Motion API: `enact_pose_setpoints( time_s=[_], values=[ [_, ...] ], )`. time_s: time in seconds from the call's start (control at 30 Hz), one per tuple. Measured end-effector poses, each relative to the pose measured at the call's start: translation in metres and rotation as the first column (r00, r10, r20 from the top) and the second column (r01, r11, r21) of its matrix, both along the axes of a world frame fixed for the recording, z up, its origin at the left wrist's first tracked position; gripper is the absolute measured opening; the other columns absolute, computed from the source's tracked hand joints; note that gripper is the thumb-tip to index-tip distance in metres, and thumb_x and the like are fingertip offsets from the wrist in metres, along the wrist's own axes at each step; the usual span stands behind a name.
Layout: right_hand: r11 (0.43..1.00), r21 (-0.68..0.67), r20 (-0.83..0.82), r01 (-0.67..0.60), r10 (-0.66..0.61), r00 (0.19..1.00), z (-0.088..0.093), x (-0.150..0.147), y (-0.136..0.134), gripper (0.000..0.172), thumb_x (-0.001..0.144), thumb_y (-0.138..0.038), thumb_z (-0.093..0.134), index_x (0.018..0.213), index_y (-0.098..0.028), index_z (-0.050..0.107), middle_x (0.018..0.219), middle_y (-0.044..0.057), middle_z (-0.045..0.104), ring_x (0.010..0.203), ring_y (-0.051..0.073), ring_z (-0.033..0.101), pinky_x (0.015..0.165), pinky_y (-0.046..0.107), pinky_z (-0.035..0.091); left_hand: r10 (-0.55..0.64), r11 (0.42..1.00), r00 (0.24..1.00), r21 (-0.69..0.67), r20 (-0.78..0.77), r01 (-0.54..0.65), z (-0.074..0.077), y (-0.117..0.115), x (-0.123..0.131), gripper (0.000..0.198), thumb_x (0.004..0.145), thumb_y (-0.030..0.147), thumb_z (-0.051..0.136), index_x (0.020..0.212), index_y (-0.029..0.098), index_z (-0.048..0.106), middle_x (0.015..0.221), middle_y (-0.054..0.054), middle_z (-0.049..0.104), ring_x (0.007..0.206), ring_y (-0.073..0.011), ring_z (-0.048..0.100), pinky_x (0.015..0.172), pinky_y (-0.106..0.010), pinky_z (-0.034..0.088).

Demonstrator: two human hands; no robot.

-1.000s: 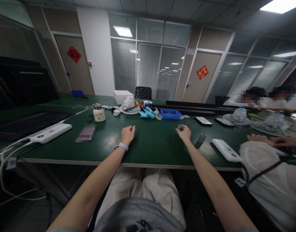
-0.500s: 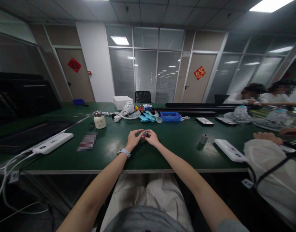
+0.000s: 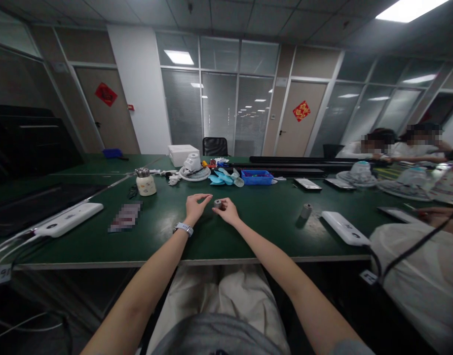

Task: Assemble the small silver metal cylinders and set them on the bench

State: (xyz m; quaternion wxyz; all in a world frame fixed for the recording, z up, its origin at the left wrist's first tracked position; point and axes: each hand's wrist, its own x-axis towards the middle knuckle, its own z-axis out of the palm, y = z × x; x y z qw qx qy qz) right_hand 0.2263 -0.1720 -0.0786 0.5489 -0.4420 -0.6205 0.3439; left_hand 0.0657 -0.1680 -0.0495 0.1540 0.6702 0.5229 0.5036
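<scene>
A small grey cylindrical motor (image 3: 217,203) stands upright just above or on the green table, with a dark spot in the middle of its top. My right hand (image 3: 228,212) grips it from the right between thumb and fingers. My left hand (image 3: 197,207), wearing a watch on the wrist, is just left of the motor and apart from it. Its thumb and index tips come together in a pinch; anything between them is too small to make out. A second such grey cylinder (image 3: 306,211) stands on the table to the right.
Blue fan blades (image 3: 224,176), a blue bin (image 3: 256,177) and a white fan housing with grille (image 3: 194,172) lie beyond my hands. A jar (image 3: 145,183) stands left. White power banks (image 3: 70,220) (image 3: 345,228) lie at both sides. A co-worker's sleeve (image 3: 411,256) is at right.
My left hand has drawn away to the left from the motor, which both hands touched before. More of the motor shows now in my right hand. The view has shifted slightly.
</scene>
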Motion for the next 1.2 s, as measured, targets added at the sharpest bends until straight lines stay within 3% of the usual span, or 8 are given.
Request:
enact_pose_setpoints(
  time_s=[0.1, 0.2, 0.37, 0.47, 0.6, 0.73, 0.87, 1.2],
  values=[
    [0.999, 0.000, -0.025, 0.032, -0.032, 0.999, 0.002, 0.007, -0.004, 0.039, 0.062, -0.021, 0.079, 0.090, -0.021, 0.052, 0.093, 0.005, 0.070, 0.089, 0.019, 0.068, 0.084, 0.036, 0.053, 0.131, 0.977, 0.962, -0.133, -0.238, -0.166, -0.001, -0.007, -0.019, 0.031, 0.078, 0.055, 0.064, 0.095, 0.033, 0.077, 0.114, 0.000, 0.070, 0.118, -0.0297, 0.047, 0.101, -0.043, 0.034],
    [0.997, -0.009, -0.007, 0.079, -0.079, 0.997, 0.004, 0.016, -0.008, 0.040, 0.060, -0.024, 0.080, 0.090, -0.020, 0.054, 0.090, 0.005, 0.069, 0.084, 0.018, 0.067, 0.080, 0.034, 0.053, 0.123, 0.942, 0.915, -0.246, -0.383, -0.230, -0.004, -0.011, -0.026, 0.031, 0.076, 0.057, 0.065, 0.095, 0.036, 0.077, 0.122, 0.002, 0.066, 0.118, -0.0341, 0.042, 0.097, -0.045, 0.034],
    [0.986, -0.014, 0.094, 0.165, -0.163, 0.982, 0.004, 0.020, -0.012, 0.047, 0.052, -0.031, 0.086, 0.088, -0.021, 0.057, 0.083, 0.001, 0.067, 0.076, 0.017, 0.063, 0.078, 0.034, 0.052, 0.140, 0.929, 0.889, -0.254, -0.435, -0.270, -0.006, -0.011, -0.022, 0.042, 0.073, 0.063, 0.063, 0.104, 0.037, 0.075, 0.134, -0.001, 0.058, 0.122, -0.0392, 0.038, 0.096, -0.047, 0.033],
    [0.980, -0.076, -0.002, 0.183, -0.183, 0.983, 0.007, 0.017, -0.009, 0.043, 0.051, -0.024, 0.087, 0.084, -0.019, 0.060, 0.080, 0.000, 0.067, 0.077, 0.016, 0.063, 0.080, 0.033, 0.051, 0.180, 0.942, 0.911, -0.202, -0.370, -0.269, -0.005, -0.010, -0.022, 0.051, 0.076, 0.064, 0.059, 0.114, 0.033, 0.072, 0.130, -0.005, 0.061, 0.121, -0.0374, 0.039, 0.094, -0.045, 0.035],
    [0.959, -0.278, -0.408, -0.046, -0.074, 0.910, 0.021, 0.022, -0.008, 0.021, 0.070, -0.009, 0.074, 0.085, -0.017, 0.063, 0.082, 0.002, 0.068, 0.076, 0.012, 0.064, 0.075, 0.025, 0.052, 0.280, 0.914, 0.920, -0.217, -0.274, -0.343, -0.004, -0.009, -0.023, 0.049, 0.089, 0.056, 0.038, 0.095, 0.025, 0.076, 0.108, -0.010, 0.070, 0.115, -0.0353, 0.045, 0.091, -0.044, 0.038],
    [0.848, -0.351, -0.795, -0.397, -0.047, 0.604, 0.039, 0.035, -0.017, 0.011, 0.092, -0.016, 0.051, 0.096, -0.017, 0.061, 0.085, 0.005, 0.067, 0.079, 0.014, 0.067, 0.065, 0.024, 0.055, 0.320, 0.897, 0.918, -0.238, -0.233, -0.373, -0.003, -0.008, -0.023, 0.046, 0.090, 0.042, 0.034, 0.091, 0.022, 0.075, 0.101, -0.012, 0.071, 0.112, -0.0342, 0.049, 0.088, -0.042, 0.040],
    [0.792, -0.343, -0.895, -0.505, -0.111, 0.433, 0.051, 0.043, -0.027, 0.022, 0.098, -0.029, 0.039, 0.103, -0.017, 0.057, 0.082, 0.005, 0.064, 0.076, 0.016, 0.065, 0.060, 0.027, 0.056, 0.314, 0.897, 0.924, -0.250, -0.220, -0.365, -0.002, -0.007, -0.023, 0.045, 0.088, 0.038, 0.035, 0.093, 0.019, 0.075, 0.101, -0.014, 0.071, 0.114, -0.0342, 0.049, 0.090, -0.041, 0.040],
    [0.753, -0.370, -0.861, -0.544, -0.060, 0.504, 0.046, 0.046, -0.024, 0.014, 0.096, -0.025, 0.047, 0.097, -0.015, 0.056, 0.075, 0.002, 0.064, 0.061, 0.012, 0.062, 0.051, 0.021, 0.049, 0.250, 0.905, 0.912, -0.255, -0.324, -0.339, -0.001, -0.010, -0.020, 0.044, 0.087, 0.034, 0.034, 0.087, 0.018, 0.075, 0.109, -0.013, 0.069, 0.113, -0.0334, 0.052, 0.089, -0.041, 0.041]
  ],
)
